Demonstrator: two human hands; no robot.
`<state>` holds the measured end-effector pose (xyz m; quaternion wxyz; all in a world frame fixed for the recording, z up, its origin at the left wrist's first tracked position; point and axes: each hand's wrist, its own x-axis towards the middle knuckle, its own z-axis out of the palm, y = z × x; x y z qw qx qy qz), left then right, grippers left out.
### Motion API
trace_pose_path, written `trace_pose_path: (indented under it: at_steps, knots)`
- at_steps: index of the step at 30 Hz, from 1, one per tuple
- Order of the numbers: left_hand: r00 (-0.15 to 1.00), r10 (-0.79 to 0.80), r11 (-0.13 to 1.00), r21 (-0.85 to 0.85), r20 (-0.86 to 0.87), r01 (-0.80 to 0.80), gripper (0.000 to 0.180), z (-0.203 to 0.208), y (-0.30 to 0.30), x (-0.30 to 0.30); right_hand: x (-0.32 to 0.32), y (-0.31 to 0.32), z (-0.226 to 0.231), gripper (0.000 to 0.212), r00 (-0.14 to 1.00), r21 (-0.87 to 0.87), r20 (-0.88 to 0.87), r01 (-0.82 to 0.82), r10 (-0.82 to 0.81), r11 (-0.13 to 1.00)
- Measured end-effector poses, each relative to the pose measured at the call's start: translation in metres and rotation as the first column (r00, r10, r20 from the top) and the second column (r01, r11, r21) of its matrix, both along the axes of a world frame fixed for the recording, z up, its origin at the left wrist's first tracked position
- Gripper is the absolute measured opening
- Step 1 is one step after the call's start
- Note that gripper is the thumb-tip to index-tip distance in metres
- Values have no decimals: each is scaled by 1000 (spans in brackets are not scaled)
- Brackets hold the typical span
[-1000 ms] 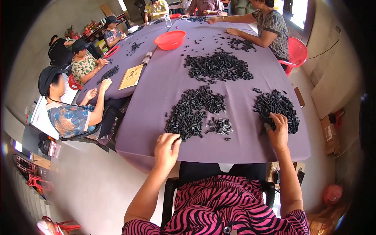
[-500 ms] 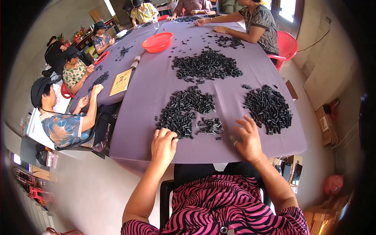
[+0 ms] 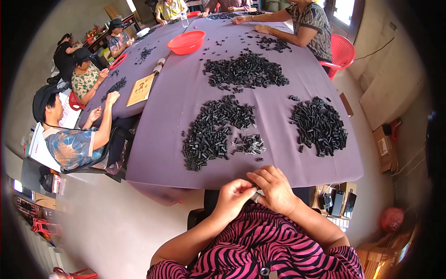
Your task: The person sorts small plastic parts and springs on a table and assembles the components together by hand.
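Note:
My left hand [image 3: 232, 199] and my right hand [image 3: 278, 191] meet just off the table's near edge, above my lap. Thumb and fingertips of the left are pinched on a small black piece [image 3: 255, 186], mostly hidden between the hands. The right is closed over the same spot, and its fingers partly cover what it grips. A greyish band shows at the right thumb. Beyond my hands lie a heap of short black cylindrical pieces [image 3: 204, 139], a small pile of black and clear pieces [image 3: 249, 144], and another black heap [image 3: 320, 128] to the right.
A larger black heap [image 3: 246, 70] spreads farther up the purple-covered table [image 3: 162, 158]. Behind it stands an orange-red basin [image 3: 186, 43]. A tan booklet [image 3: 141, 89] lies left of centre. Other people sit along both sides, including a person in a blue patterned shirt [image 3: 74, 144].
Both hands have left the tabletop and come together nearer my body. The left moved right from the left heap with a small black piece; the right drew back and closed.

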<state>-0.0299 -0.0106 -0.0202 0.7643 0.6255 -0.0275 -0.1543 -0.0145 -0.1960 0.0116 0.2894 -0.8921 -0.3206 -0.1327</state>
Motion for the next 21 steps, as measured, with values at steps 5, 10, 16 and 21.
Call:
trace_pose_path:
  at_steps: [5, 10, 16, 21]
  knots:
    - [982, -187, 971, 160, 30, 180, 10, 12, 6, -5, -17, -9, 0, 55, 996, -31, -59, -65, 63, 997]
    - [856, -216, 806, 580, 470, -115, 16, 39, 13, 19, -3, -32, -10, 24, 993, 67, -74, 95, -90, 993]
    - [616, -405, 476, 731, 675, -489, 15, 20, 14, 91, 42, -84, -14, 32, 860, 0, 9, 510, -510, 860]
    - [639, -449, 402, 779, 625, -480, 12, 14, 9, 120, 49, -89, -10, 56, 798, 29, 28, 601, -601, 799]
